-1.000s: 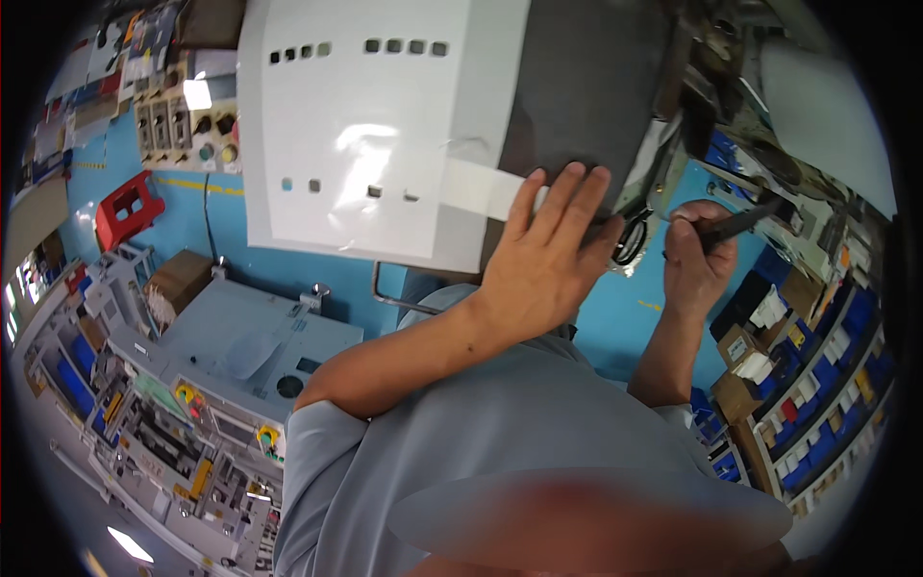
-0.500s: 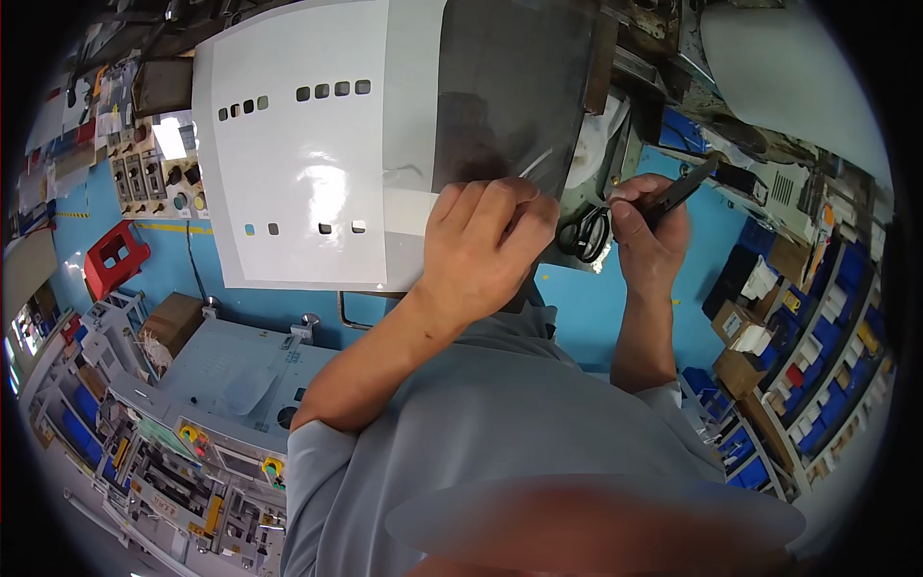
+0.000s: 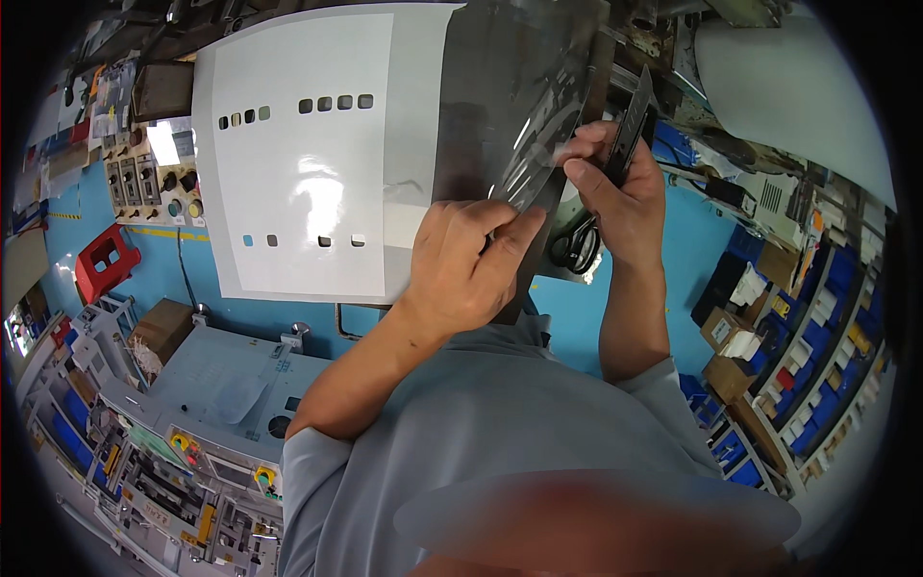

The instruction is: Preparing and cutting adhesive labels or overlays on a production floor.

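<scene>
A large white sheet (image 3: 298,192) with small rounded cut-outs lies on the work surface, its right part covered by dark, glossy film (image 3: 471,115). My left hand (image 3: 463,260) is closed, thumb and fingertips pinched at the film's near edge. A clear, shiny film (image 3: 543,144) is raised and creased between my two hands. Against the palm of my right hand (image 3: 620,192) I hold a dark cutter knife (image 3: 630,130), its pointed end away from me. The thumb and forefinger of that hand are at the clear film's right edge. Black-handled scissors (image 3: 575,248) lie just below my right hand.
Left of the sheet stands a control panel (image 3: 154,183) with knobs and buttons. A red plastic piece (image 3: 106,262) is on the blue floor. A grey machine (image 3: 231,375) stands at the near left. Racks of blue bins (image 3: 817,337) and cardboard boxes (image 3: 729,329) line the right.
My right hand has moved left and up to the film, and the knife has swung more upright. The clear film now rises in bright creases. My left hand has shifted slightly left and nearer.
</scene>
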